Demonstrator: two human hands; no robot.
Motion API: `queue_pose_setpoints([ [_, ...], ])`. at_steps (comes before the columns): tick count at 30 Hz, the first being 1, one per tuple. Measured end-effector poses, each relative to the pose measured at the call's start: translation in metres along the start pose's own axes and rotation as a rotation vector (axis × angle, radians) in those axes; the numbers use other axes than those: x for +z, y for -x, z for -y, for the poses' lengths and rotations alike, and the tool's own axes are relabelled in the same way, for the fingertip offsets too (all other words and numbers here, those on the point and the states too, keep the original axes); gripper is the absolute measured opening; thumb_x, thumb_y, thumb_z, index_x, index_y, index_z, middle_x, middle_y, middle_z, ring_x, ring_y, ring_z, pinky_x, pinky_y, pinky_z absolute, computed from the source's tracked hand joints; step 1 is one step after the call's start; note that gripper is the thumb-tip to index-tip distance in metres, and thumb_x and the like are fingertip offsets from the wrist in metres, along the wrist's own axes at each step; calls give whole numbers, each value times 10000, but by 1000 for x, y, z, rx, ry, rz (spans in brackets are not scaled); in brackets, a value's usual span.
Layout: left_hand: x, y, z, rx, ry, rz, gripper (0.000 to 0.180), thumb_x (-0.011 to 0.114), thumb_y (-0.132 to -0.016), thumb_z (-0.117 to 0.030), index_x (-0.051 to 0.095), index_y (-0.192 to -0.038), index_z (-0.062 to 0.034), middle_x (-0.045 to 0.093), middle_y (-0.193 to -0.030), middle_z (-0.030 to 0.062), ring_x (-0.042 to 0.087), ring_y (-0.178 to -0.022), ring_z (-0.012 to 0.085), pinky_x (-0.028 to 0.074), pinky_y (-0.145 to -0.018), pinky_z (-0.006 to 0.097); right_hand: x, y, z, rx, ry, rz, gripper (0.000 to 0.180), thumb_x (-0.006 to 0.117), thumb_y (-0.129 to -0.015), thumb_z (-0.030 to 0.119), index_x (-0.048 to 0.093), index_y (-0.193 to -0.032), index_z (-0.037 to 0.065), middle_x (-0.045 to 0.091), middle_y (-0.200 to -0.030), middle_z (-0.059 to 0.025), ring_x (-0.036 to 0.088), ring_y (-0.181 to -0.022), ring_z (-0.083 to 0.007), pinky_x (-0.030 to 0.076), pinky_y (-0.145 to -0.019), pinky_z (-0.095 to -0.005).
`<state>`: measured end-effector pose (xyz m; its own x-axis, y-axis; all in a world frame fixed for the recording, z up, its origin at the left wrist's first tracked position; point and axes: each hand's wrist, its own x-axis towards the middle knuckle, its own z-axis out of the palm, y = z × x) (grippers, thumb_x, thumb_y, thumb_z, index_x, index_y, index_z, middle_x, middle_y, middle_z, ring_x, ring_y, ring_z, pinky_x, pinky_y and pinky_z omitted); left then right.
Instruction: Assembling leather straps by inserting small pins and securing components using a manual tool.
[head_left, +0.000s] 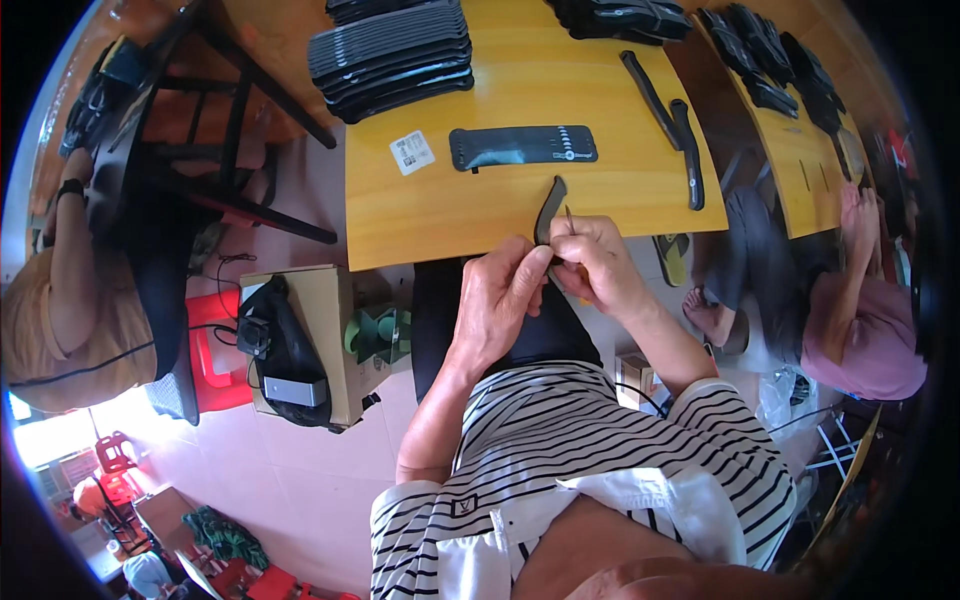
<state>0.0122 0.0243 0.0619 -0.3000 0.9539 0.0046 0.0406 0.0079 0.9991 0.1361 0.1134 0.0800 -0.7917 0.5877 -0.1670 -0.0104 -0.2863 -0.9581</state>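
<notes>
A black strap [550, 207] rises from between my hands at the near edge of the yellow table [430, 220]. My left hand [498, 298] pinches its lower end between thumb and fingers. Close against it, my right hand [603, 264] is closed on a thin pointed tool [569, 217], whose tip sticks up beside the strap; its kind cannot be made out. The fingertips meet and hide the strap's end. Just beyond lies a flat black printed strip [525, 147], with a white printed label [411, 152] to its left.
Stacked black strips [390, 60] stand at the far left of the table, more black bundles [625, 18] at the far right. Two loose straps [686, 155] lie near the right edge. Co-workers sit on both sides. A cardboard box [345, 330] with a black bag stands left of me.
</notes>
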Motion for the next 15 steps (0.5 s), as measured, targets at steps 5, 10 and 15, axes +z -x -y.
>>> queue_pose_setpoints([
  [5, 11, 2, 4, -11, 97, -39, 284, 487, -904, -175, 491, -694, 17, 492, -498, 49, 476, -430, 110, 382, -434, 246, -2, 1, -17, -418, 449, -107, 248, 588, -830, 171, 476, -681, 8, 413, -500, -8, 357, -444, -70, 300, -411, -229],
  [10, 25, 3, 8, 15, 172, -84, 274, 474, -913, -143, 481, -688, 14, 480, -497, 41, 466, -429, 88, 371, -420, 225, -6, 6, -16, -436, 592, -176, 283, 593, -843, 191, 481, -672, -5, 411, -502, -42, 361, -471, -83, 315, -434, -251],
  [15, 34, -2, 7, 135, 148, -62, 281, 464, -921, -173, 489, -692, -14, 463, -509, -3, 420, -413, 45, 346, -398, 183, -9, 10, -14, -229, 98, -230, 306, 528, -885, 167, 460, -610, 50, 383, -460, 25, 341, -393, -37, 249, -366, -204],
])
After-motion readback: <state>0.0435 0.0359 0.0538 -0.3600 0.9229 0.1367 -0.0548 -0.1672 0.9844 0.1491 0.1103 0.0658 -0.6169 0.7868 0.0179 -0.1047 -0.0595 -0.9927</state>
